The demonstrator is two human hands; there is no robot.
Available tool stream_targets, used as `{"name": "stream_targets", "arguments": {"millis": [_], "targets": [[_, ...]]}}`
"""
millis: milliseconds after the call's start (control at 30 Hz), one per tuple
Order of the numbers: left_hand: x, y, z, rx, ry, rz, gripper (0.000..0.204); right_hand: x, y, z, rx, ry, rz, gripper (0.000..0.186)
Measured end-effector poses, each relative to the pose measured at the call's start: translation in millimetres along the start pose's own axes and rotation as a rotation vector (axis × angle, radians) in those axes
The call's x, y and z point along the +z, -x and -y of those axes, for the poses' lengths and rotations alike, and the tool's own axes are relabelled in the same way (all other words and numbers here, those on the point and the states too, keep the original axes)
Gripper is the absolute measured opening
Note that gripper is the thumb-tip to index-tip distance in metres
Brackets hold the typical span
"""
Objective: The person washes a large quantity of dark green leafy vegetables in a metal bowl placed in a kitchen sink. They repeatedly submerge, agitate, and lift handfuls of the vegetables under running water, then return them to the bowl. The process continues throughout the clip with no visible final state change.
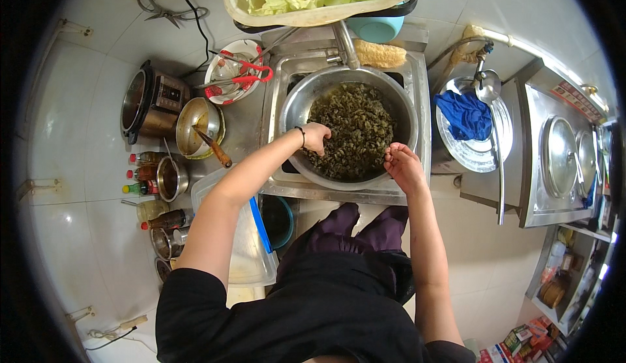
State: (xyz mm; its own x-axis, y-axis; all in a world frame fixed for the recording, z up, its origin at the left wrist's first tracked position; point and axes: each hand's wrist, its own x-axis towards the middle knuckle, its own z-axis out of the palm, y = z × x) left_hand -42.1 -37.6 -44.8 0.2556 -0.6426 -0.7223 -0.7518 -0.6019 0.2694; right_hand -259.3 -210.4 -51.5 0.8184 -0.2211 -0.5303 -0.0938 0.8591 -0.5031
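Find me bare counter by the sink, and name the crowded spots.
Bare steel counter shows between the sink's left rim, the red-patterned bowl and the pan. Farther left, bottles and pots crowd it; right of the sink, a blue cloth and ladle occupy the round lid.

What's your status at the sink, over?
Left hand at dark pieces. Right hand curled, near-right rim of metal basin; grip unclear. Dark pieces heaped inside. Faucet at far rim.
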Motion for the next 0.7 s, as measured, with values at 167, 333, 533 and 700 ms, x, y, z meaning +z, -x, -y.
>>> {"name": "stream_targets", "arguments": {"millis": [167,333,533,700], "targets": [[26.0,-18.4,16.9,-0.069,-0.002,-0.175,0.022,-2.9,-1.6,-3.0,-0.009,0.003,0.01,0.005],[31.3,-17.8,18.9,-0.076,0.022,-0.226,0.014,2.4,0.7,-4.4,-0.022,0.075,0.044,0.007],[-6.7,11.5,14.4,0.112,0.641,-0.081,0.013,29.6,-1.5,-14.6,0.037,0.169,0.101,0.008],[-32.8,39.9,-7.7,0.202,0.977,0.018,0.016,52.1,-14.2,-27.5,0.046,0.29,0.161,0.01]]}}
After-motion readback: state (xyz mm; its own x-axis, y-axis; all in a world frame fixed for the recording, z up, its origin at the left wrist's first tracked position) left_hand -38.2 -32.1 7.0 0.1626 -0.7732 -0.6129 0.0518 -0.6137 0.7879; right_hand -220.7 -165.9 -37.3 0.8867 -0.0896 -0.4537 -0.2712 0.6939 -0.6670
